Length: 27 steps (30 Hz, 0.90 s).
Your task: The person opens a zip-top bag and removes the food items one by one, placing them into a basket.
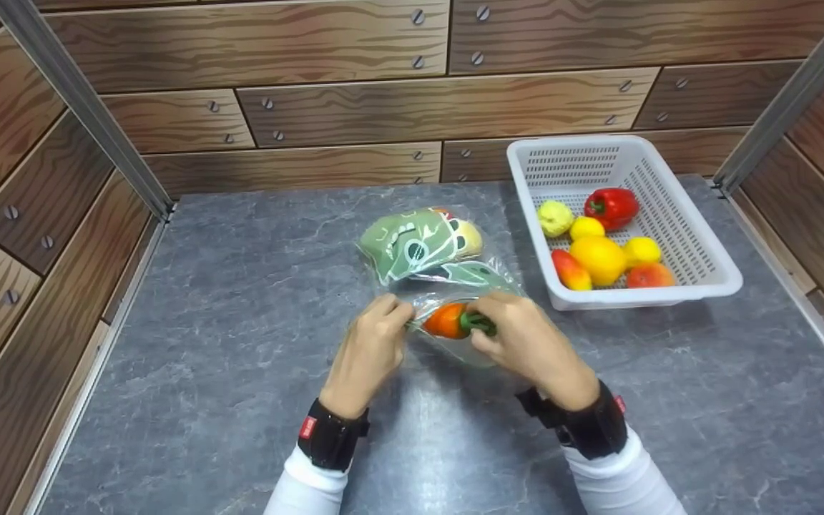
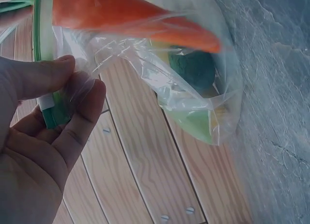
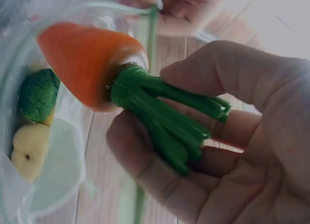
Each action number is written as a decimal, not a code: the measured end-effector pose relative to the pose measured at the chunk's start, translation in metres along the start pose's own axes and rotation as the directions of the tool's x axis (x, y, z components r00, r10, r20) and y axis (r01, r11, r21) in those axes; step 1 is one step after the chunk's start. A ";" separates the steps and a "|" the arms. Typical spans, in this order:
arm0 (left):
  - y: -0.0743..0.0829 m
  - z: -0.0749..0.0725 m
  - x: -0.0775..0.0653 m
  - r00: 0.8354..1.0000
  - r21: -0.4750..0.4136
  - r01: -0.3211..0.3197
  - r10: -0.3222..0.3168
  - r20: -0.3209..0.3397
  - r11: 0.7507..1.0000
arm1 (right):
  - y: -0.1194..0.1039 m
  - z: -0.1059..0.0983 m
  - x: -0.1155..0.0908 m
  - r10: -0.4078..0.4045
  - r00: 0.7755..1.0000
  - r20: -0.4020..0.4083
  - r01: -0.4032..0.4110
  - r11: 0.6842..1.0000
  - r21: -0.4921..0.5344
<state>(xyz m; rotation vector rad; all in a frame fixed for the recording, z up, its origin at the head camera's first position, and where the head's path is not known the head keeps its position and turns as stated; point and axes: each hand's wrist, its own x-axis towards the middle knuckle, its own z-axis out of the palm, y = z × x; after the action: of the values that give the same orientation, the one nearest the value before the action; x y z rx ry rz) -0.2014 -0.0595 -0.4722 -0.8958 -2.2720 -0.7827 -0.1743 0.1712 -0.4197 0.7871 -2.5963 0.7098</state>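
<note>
My left hand pinches the green-edged mouth of a clear zip bag between thumb and fingers. In the right wrist view, the fingers of my right hand hold an orange carrot by its green stalks. The carrot's body lies across the bag's mouth, its tip inside. Deeper in the bag are a dark green item and a pale yellow fruit. A green cartoon print covers the bag's far part in the head view and partly hides its contents.
A white plastic basket stands at the right, holding a red bell pepper, an orange-yellow fruit, a mango and several other fruits. Wood-patterned walls border the grey tabletop at the back and sides.
</note>
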 end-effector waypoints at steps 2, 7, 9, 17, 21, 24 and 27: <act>0.000 0.000 0.000 1.000 -0.002 0.003 -0.003 0.002 1.000 | 0.004 -0.006 -0.001 -0.034 0.999 -0.024 0.035 0.999 0.033; 0.000 0.001 0.000 1.000 0.001 -0.001 0.001 0.001 1.000 | 0.015 -0.022 -0.005 -0.097 0.992 -0.086 0.107 0.987 0.118; 0.000 0.001 0.000 1.000 0.002 -0.004 0.004 0.000 1.000 | 0.018 -0.028 -0.008 -0.086 0.991 -0.100 0.101 0.984 0.149; 0.000 0.001 -0.001 1.000 -0.003 -0.001 0.001 0.008 1.000 | 0.030 -0.054 -0.016 -0.014 0.986 -0.169 0.050 0.977 0.208; 0.000 0.002 0.000 1.000 -0.002 -0.004 0.004 0.012 1.000 | 0.033 -0.064 -0.020 0.003 0.973 -0.232 0.053 0.971 0.234; 0.001 0.001 -0.001 1.000 0.005 -0.002 0.002 0.016 1.000 | 0.036 -0.071 -0.022 0.034 0.962 -0.273 0.047 0.957 0.285; 0.001 0.001 -0.001 1.000 0.013 0.000 -0.001 0.017 1.000 | 0.041 -0.077 -0.026 0.076 0.950 -0.304 0.036 0.937 0.348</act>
<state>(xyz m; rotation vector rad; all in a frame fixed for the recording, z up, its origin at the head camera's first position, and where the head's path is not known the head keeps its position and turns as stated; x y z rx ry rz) -0.2007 -0.0586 -0.4730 -0.8992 -2.2893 -0.7625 -0.1650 0.2536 -0.3830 0.6771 -2.2217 1.2207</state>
